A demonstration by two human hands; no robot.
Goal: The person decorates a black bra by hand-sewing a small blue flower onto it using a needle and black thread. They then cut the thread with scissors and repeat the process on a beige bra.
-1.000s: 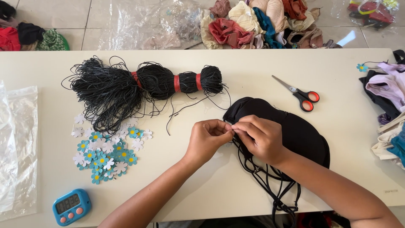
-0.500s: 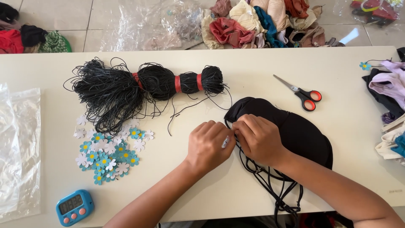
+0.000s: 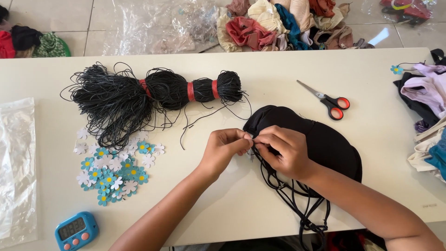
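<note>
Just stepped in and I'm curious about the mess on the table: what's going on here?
A person's left hand and right hand meet at the edge of a black garment, pinching something small between the fingertips. A bundle of black cord lies behind, paper flowers and a blue timer to the left, scissors to the right.

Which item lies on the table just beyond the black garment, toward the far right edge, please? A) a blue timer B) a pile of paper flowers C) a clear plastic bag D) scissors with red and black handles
D: the scissors lie beyond the black garment, handles toward the right.
</note>
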